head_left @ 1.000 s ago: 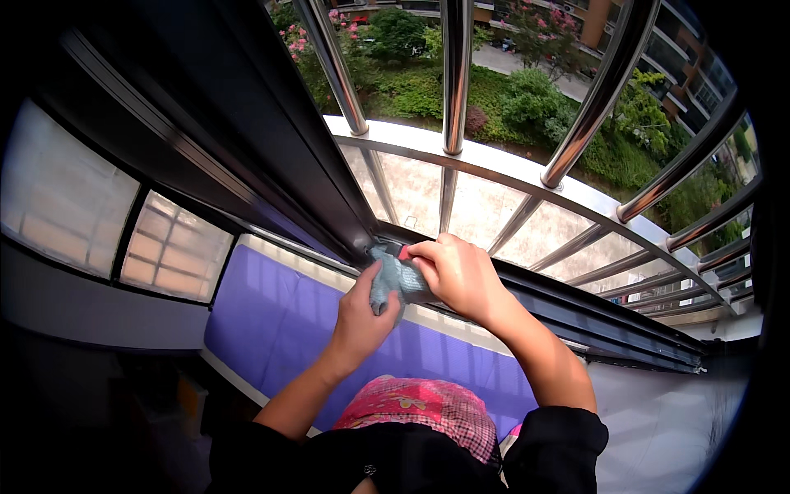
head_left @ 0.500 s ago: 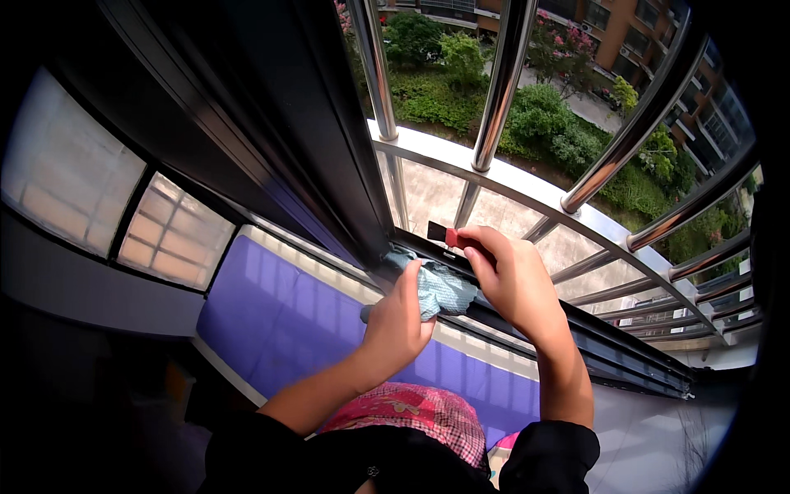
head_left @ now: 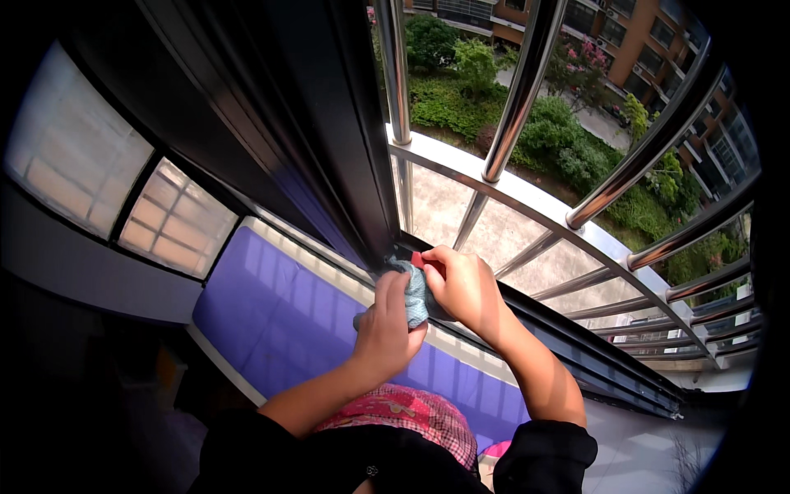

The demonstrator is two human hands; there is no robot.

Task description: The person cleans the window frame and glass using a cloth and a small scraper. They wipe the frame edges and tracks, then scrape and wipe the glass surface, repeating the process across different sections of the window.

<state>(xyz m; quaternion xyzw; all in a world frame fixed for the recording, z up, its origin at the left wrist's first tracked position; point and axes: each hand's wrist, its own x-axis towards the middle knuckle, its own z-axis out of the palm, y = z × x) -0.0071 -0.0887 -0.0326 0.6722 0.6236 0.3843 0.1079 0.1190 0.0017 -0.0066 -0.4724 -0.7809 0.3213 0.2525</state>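
My left hand [head_left: 385, 325] is closed on a bunched pale blue-green cloth [head_left: 415, 298] at the inner corner of the black window track [head_left: 568, 333]. Just to its right, my right hand [head_left: 462, 286] pinches a small brush by its red handle [head_left: 417, 260]. The brush's dark end is hidden now, next to the cloth and the window frame. Both hands are close together above the track, and the cloth lies between them.
A black upright window frame [head_left: 329, 123] rises at the left of the track. Metal safety bars [head_left: 518, 90] stand outside it on a pale rail [head_left: 448, 158]. Purple padding [head_left: 271, 288] lies below on the near side. Pink checked fabric [head_left: 403, 412] is beneath my arms.
My right hand has moved left and slightly down, bringing the brush from above the track to beside the cloth. The cloth is more bunched, and its right part no longer spreads over the track.
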